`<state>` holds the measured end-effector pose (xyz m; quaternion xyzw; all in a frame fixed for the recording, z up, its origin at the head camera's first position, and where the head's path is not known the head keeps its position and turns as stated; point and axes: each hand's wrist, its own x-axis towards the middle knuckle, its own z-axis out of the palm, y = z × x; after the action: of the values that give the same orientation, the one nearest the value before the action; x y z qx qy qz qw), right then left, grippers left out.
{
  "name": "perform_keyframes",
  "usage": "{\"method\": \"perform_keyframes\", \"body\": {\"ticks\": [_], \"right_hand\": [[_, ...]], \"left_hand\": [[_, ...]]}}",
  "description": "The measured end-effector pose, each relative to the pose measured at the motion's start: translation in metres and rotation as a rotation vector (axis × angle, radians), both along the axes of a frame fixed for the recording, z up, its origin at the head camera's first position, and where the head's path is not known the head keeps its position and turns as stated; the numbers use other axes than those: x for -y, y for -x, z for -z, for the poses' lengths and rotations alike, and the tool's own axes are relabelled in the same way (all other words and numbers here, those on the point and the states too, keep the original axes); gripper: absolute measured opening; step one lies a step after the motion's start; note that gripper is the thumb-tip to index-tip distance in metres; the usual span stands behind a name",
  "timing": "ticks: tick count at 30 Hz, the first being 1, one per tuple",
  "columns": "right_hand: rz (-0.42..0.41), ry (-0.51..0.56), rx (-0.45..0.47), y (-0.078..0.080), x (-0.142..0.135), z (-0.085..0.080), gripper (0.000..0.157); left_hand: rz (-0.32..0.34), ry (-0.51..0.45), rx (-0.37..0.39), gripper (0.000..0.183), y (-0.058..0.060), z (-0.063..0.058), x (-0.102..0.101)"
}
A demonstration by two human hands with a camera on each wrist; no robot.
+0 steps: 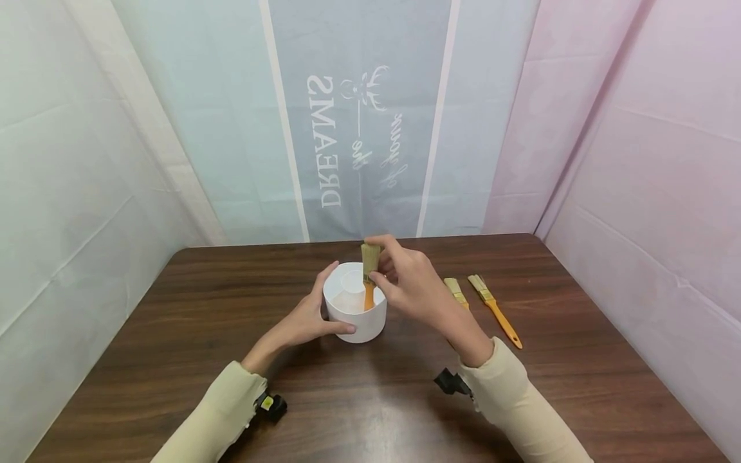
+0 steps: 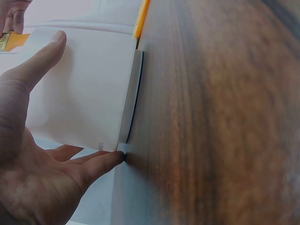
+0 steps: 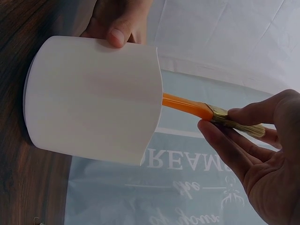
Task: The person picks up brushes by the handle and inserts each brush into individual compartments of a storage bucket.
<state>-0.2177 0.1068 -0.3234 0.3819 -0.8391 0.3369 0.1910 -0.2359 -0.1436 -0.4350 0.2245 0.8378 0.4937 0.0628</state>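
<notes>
A round white container (image 1: 366,326) stands on the table, its inside showing from above. My left hand (image 1: 305,320) holds it from the left, thumb on the near wall and fingers around the far side. With thumb and fingertips, my right hand (image 1: 413,281) pinches a paintbrush (image 1: 370,260) near its metal band, bristles up. The brush's orange handle (image 3: 185,106) points down through the container's opening; its lower end is hidden inside. In the left wrist view, the left thumb lies along the white wall (image 2: 93,84).
Two more paintbrushes lie on the brown wooden table (image 1: 231,296) to the right. One brush (image 1: 496,312) is in full view; the other brush (image 1: 455,289) is partly covered by the right forearm. A printed cloth (image 1: 370,193) hangs behind the table's far edge.
</notes>
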Motion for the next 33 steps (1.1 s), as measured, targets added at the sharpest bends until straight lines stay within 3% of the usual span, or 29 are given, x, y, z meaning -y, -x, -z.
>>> {"method": "perform_keyframes", "body": {"ticks": [33], "right_hand": [[0.010, 0.001, 0.017, 0.0025, 0.0000, 0.0025, 0.046]], "left_hand": [[-0.009, 0.016, 0.007, 0.125, 0.0011, 0.0007, 0.0007]]}}
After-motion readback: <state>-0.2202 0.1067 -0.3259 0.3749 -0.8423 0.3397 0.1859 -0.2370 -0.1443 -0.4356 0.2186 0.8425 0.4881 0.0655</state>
